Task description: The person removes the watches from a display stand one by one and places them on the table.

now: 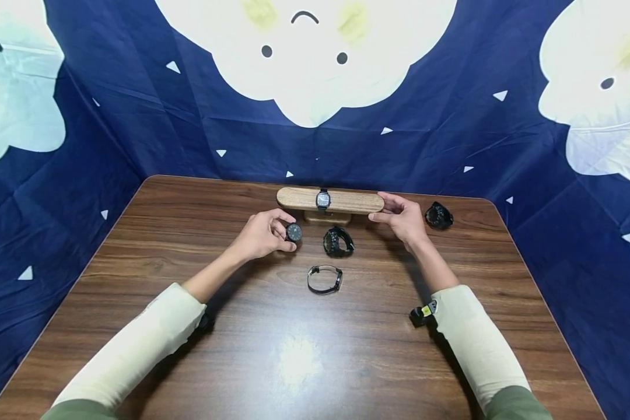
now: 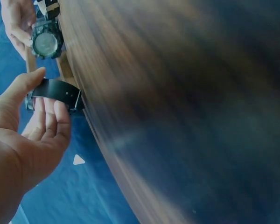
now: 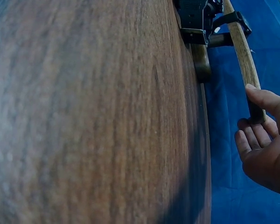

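Note:
My left hand point(image 1: 262, 234) holds a watch point(image 1: 294, 232) by its band, left of a wooden watch stand point(image 1: 354, 202). The dial is round and dark; in the left wrist view its black strap point(image 2: 56, 89) loops over the curled fingers. With thumb and fingers, my right hand point(image 1: 405, 221) grips the right end of the stand's bar, as the right wrist view shows at the bar's tip point(image 3: 257, 112). Around the middle of the bar sits a square-faced black watch point(image 1: 322, 199). A chunky black watch point(image 1: 332, 240) stands on the table in front of the stand.
Nearer on the brown wooden table point(image 1: 367, 356) lies a slim black watch point(image 1: 339, 281) with its band forming a loop. Another black watch point(image 1: 438, 216) rests right of my right hand, by the back edge. A blue cloth point(image 1: 189, 146) with cloud shapes hangs behind the table.

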The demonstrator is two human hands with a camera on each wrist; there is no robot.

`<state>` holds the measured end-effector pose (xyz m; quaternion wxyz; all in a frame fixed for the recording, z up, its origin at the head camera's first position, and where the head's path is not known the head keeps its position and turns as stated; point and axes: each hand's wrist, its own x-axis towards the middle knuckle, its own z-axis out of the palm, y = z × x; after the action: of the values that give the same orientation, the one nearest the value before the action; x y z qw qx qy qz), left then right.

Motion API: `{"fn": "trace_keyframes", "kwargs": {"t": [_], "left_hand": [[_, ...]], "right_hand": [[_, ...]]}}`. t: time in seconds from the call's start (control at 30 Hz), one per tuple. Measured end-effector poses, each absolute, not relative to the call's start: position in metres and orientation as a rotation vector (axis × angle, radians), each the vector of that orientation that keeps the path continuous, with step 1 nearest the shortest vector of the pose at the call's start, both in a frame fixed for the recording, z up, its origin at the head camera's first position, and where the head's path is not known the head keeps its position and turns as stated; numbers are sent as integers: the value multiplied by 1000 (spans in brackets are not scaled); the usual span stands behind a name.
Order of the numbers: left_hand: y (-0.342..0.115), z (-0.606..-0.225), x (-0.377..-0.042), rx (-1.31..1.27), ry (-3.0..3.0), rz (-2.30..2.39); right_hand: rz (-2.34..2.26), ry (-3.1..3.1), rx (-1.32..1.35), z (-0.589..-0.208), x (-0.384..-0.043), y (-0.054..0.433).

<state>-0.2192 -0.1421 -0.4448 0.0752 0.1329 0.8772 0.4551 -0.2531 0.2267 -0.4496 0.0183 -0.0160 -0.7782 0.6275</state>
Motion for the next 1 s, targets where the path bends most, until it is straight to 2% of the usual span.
{"fn": "trace_keyframes", "kwargs": {"t": [1.0], "left_hand": [[-123,-436,-211,460,2441,1294]], "right_hand": [[1897,-2479,-74,-446,-250,226]]}}
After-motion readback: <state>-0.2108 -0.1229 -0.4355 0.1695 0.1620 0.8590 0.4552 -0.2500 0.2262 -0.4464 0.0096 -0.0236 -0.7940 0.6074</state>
